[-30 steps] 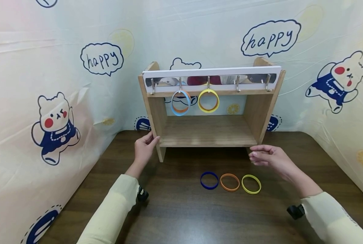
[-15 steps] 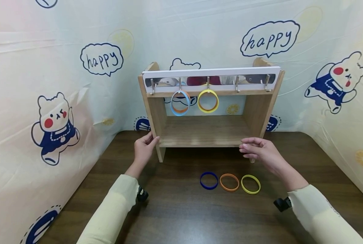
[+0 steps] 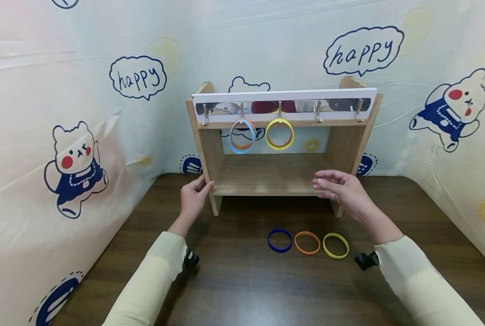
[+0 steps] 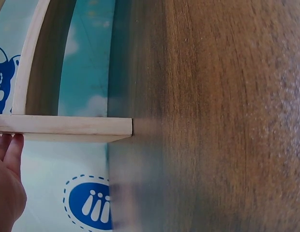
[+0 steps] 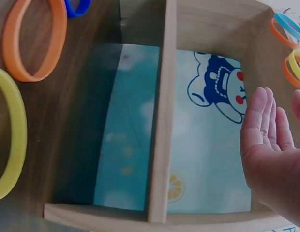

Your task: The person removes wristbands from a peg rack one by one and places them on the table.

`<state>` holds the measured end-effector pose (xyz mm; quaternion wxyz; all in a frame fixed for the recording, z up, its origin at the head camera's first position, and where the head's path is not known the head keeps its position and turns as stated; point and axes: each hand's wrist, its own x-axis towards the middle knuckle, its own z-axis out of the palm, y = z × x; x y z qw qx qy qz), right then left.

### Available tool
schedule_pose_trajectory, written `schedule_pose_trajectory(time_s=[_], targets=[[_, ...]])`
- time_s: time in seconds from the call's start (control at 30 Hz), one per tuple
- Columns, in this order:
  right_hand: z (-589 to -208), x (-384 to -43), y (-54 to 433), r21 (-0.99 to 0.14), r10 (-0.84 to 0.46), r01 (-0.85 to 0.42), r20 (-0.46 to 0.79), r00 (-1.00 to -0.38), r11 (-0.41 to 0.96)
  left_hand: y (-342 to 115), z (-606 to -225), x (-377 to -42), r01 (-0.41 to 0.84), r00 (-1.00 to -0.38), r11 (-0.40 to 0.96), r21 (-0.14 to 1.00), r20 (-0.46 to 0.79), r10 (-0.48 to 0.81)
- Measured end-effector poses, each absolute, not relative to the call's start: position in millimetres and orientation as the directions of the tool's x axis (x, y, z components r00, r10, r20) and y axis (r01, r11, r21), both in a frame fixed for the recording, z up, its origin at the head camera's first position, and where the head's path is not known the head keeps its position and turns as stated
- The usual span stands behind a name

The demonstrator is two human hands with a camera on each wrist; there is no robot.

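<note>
A wooden rack (image 3: 275, 174) with a hook strip across its top stands on the table. My left hand (image 3: 193, 197) holds the rack's left side panel (image 4: 67, 124) near its foot, thumb in front and fingers on the outer face. Before the shelf's right part, my right hand (image 3: 342, 188) hovers with fingers extended and nothing in it. On two hooks hang a light blue wristband (image 3: 231, 140) with an orange one behind it, and a yellow wristband (image 3: 280, 147), also with orange behind. Dark blue (image 3: 280, 250), orange (image 3: 306, 252) and yellow-green (image 3: 336, 256) wristbands lie in a row on the table.
The strip's other hooks, such as the right-hand one (image 3: 359, 111), carry no bands. A printed cloth (image 3: 145, 136) hangs behind and beside the brown table (image 3: 242, 290). Under the rack's shelf there is a gap.
My right hand has moved left and upward, from beside the rack's right foot to before its shelf. The left hand keeps its hold, and the bands have stayed put.
</note>
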<state>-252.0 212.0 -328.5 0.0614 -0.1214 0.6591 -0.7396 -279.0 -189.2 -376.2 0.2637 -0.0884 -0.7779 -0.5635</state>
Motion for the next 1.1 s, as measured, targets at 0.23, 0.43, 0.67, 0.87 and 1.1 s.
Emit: schedule_pose_trajectory(time_s=[0.23,0.43,0.67,0.87,1.1], targets=[[-316.7,-254.4,203.1,-0.984,-0.270,-0.080,0.122,-0.955,-0.160,-188.9,-375.8,-278.8,0.423,-0.850,0.358,0.833,0.501,-0.162],[-309.1,-255.5,194.0,-0.983,-0.266,-0.082,0.124,-0.956,-0.163,-194.0,-387.5,-291.4,0.428,-0.848,0.338,0.838,0.502,-0.170],[-298.0,-256.8,182.9,-0.983,-0.257,-0.102,0.140,-0.956,-0.155,-202.8,-404.7,-307.6,0.427,-0.851,0.306,0.851,0.493,-0.181],[-287.8,-257.6,171.6,-0.972,-0.261,-0.121,0.172,-0.950,-0.201,-203.4,-405.0,-307.2,0.428,-0.849,0.316,0.847,0.497,-0.181],[-280.8,-262.3,160.8,-0.967,-0.233,-0.127,0.179,-0.956,-0.222,-202.3,-405.0,-307.6,0.433,-0.848,0.312,0.846,0.500,-0.178]])
